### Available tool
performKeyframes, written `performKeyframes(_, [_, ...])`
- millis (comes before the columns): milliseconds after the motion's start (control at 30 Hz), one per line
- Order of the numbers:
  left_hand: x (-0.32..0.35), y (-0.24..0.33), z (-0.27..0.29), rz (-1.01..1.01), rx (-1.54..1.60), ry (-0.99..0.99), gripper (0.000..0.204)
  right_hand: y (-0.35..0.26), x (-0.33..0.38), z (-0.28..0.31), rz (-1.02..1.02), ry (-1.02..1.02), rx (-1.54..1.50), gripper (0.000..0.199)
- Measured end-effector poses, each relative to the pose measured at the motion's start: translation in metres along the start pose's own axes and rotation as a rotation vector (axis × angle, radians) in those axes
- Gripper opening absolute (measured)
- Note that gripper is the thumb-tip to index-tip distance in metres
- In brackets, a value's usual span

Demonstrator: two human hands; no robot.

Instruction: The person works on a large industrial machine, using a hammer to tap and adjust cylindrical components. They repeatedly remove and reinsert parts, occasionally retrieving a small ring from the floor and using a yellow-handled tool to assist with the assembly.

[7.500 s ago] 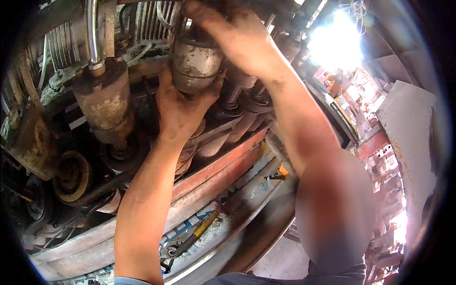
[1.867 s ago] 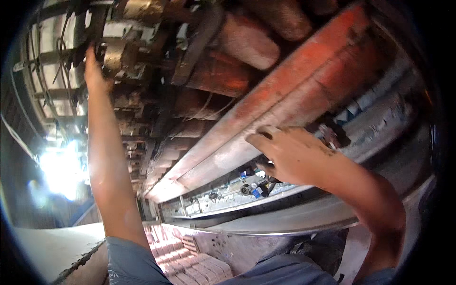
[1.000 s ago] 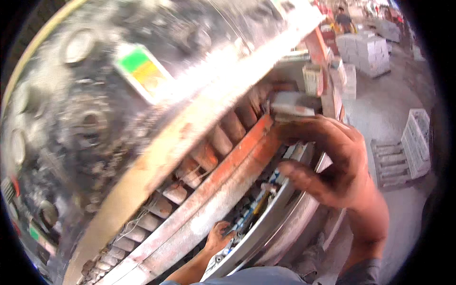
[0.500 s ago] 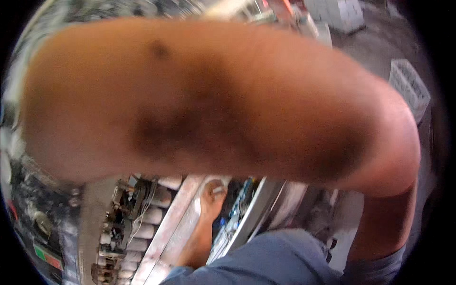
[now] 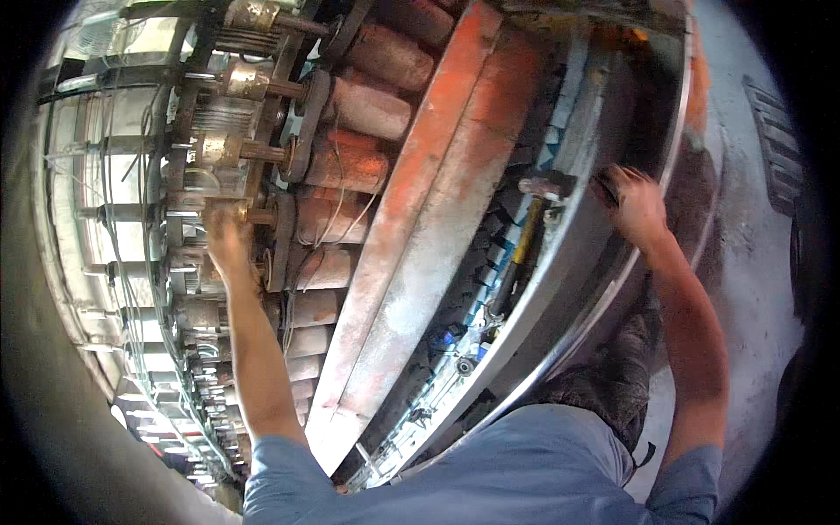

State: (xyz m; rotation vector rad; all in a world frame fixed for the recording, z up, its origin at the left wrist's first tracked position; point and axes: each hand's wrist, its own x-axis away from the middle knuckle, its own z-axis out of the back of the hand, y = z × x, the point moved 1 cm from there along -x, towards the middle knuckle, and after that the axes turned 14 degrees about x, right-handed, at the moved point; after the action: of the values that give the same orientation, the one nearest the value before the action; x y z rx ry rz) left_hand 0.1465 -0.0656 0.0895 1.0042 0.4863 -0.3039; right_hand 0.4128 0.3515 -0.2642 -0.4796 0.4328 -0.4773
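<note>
L hand (image 5: 229,234) at cylinders (image 5: 217,149), prob. for support, grip can't tell; R hand (image 5: 637,206) half-curled, can't tell if holding anything; hammer (image 5: 527,234) in tray (image 5: 584,131), prob. for easy reach

Across the middle we see a long beam (image 5: 437,203) in worn red and white, right of it a slender yellow-handled tool (image 5: 525,236), and, far right, a dark slatted panel (image 5: 776,144) on the pale grey floor (image 5: 744,271).

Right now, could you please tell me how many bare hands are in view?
2: the bare left hand, at the row of grimy brass-coloured metal cylinders, and the bare right hand, over the long dark grey trough. No others show.
</note>
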Motion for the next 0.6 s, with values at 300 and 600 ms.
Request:
performKeyframes(300, [-0.140,0.000,-0.068,0.215,0.270,0.004,0.070,0.022,0.019,-0.024,0.054,-0.099,0.054,0.027])
performKeyframes(600, [-0.144,-0.005,-0.065,0.154,0.093,0.158,0.079,0.016,0.009,-0.009,0.222,-0.312,0.078,0.013])
